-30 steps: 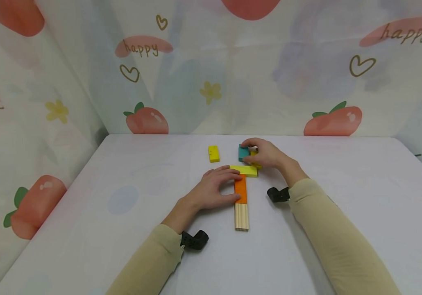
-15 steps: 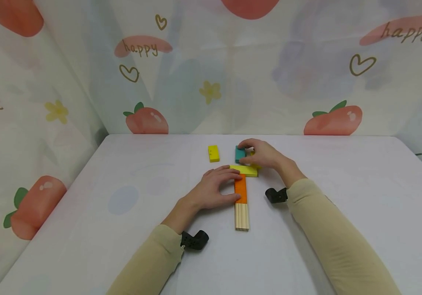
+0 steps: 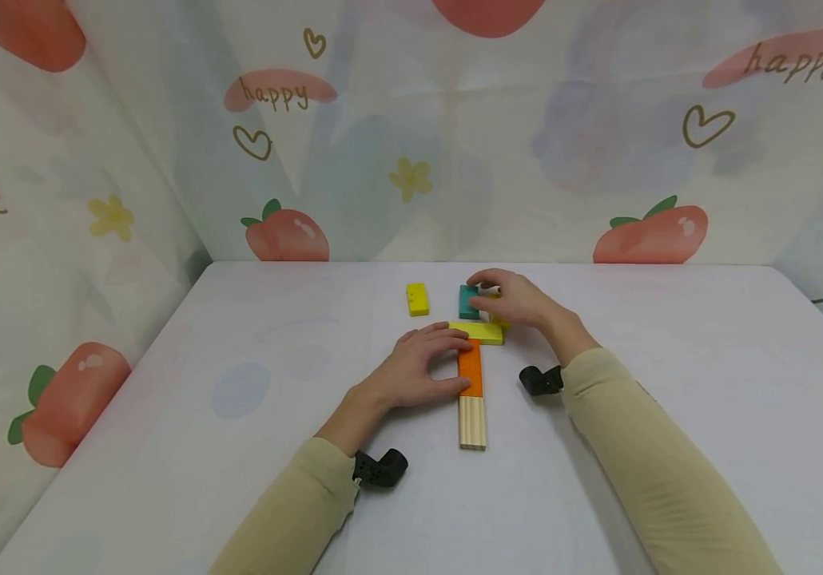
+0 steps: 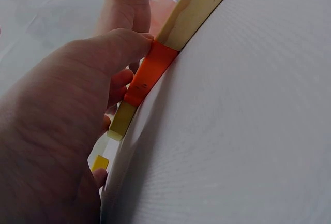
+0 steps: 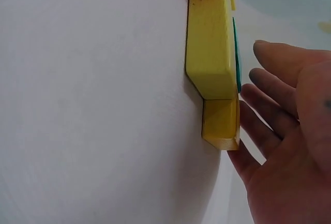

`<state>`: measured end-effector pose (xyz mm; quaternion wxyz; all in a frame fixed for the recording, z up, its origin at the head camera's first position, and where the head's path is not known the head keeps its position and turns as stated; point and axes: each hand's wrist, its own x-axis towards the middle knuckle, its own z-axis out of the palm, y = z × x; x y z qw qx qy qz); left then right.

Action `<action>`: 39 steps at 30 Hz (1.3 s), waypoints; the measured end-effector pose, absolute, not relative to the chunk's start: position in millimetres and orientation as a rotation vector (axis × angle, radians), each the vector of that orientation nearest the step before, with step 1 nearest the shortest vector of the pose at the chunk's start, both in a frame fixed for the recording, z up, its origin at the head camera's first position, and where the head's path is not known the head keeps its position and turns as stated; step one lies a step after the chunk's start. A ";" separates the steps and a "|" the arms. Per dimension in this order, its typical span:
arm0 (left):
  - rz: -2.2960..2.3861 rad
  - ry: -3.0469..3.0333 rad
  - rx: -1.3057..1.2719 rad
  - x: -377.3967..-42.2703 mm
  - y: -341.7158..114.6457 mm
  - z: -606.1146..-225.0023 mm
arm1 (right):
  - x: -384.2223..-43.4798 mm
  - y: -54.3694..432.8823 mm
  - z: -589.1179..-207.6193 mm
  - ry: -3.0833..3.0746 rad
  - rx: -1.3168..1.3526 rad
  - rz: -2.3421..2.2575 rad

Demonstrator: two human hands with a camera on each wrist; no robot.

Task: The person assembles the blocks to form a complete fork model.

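My left hand (image 3: 415, 367) rests beside an orange block (image 3: 471, 375), thumb at its near end and fingertips over its far end. A pale natural-wood block (image 3: 472, 423) adjoins the near end of the orange one. Across the far end lies a yellow-green block (image 3: 487, 334). Just beyond it stands a teal block (image 3: 467, 303), with my right hand (image 3: 515, 299) close at its right side. In the right wrist view, the thumb and fingers are spread, and a gap shows between the thumb and the teal edge. A darker yellow block (image 5: 220, 118) is partly hidden by this hand in the head view.
Another yellow block (image 3: 417, 299) lies apart, left of the teal one. The blocks are on a white table (image 3: 167, 479) that ends at a patterned cloth backdrop (image 3: 491, 200). Each wrist wears a black camera (image 3: 542, 380).
The teal block has shifted slightly left and toward me with my right hand. My right fingers have since loosened from it. The left hand has stayed in place.
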<state>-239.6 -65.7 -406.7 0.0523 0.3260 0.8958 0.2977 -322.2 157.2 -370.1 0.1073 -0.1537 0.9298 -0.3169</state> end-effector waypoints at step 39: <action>0.948 2.712 1.007 -238.1 -66.9 -405.4 | -320.0 160.6 -371.7 2.715 -0.518 -0.930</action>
